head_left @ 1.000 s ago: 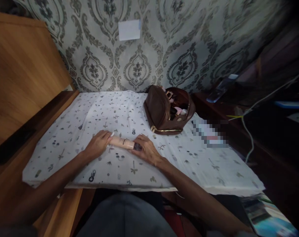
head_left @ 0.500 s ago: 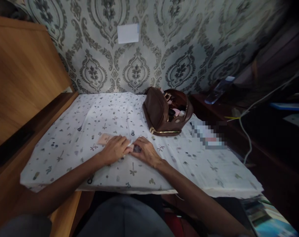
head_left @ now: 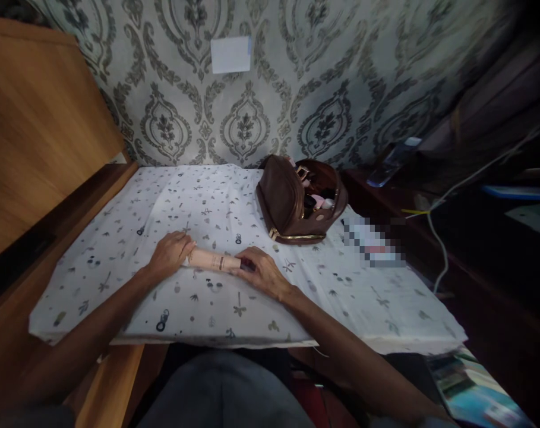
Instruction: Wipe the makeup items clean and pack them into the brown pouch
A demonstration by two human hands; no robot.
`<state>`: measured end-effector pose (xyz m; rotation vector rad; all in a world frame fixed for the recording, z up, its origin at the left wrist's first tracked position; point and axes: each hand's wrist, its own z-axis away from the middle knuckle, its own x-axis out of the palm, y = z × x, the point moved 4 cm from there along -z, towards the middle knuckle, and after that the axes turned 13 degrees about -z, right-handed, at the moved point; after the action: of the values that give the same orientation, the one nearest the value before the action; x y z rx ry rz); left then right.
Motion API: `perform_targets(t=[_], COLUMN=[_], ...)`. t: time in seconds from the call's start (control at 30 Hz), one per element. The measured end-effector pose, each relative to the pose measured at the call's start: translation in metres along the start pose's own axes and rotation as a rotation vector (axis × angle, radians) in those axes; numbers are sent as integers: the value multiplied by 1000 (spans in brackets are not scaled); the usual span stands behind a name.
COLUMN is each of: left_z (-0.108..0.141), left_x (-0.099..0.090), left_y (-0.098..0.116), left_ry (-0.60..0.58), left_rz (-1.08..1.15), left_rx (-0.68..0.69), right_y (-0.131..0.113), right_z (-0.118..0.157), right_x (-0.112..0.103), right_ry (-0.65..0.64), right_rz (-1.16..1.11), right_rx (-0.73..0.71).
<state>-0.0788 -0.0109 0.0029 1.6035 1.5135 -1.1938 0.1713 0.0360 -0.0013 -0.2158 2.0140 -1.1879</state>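
A peach-coloured cosmetic tube [head_left: 214, 261] with dark print lies sideways, low over the printed cloth, between my two hands. My left hand [head_left: 171, 255] is closed on its flat end, fingers bent around it. Around the dark cap [head_left: 247, 265] at the other end, the thumb and fingers of my right hand [head_left: 264, 272] are closed, hiding part of the cap. Behind my right hand stands a brown cosmetic bag [head_left: 281, 205], unzipped, with several small items showing inside.
White patterned cloth [head_left: 163, 208] covers the table. A wooden panel [head_left: 42, 113] rises on the left. To the right lie a blurred-out item [head_left: 372, 241], a clear bottle or case [head_left: 392, 163] and a white cable [head_left: 441, 244]. Patterned wallpaper [head_left: 247, 119] is behind.
My left hand has slid left from near the cap to the tube's flat end, uncovering the printed body. My right hand has stayed at the cap. The view has shifted slightly.
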Motion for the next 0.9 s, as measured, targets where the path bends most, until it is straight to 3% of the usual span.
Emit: perform_targets(t=[0.2,0.33,0.4,0.5,0.63,0.7,0.8,0.9], left_z=[-3,-13,-20,-30,-34,-32,-28,-22], left_x=[-1,-23,-38,-51,-45,-38,-31,-31], left_y=[-19,-23,-9,35,106,128,133,120], left_ry=[-62,6,70,125,117,94,73,64], left_rz=[-77,-184,-197,-153,-145,-193,-236,-262], left_rx=[-207,-269,-241,-94,179,259,278,288], right_y=[2,6,6,5,4,5,5,4], right_z=[1,0,-1,-1,-2,-3,-4,-3], right_x=[1,1,2,2,3,3,4,4], right_ry=[4,41,46,57,79,87,74,54], right_rz=[-50,-74,-77,-84,-66,-39,-26,-56], right_rx=[1,-4,-15,-26,-40,-39,-55,-78])
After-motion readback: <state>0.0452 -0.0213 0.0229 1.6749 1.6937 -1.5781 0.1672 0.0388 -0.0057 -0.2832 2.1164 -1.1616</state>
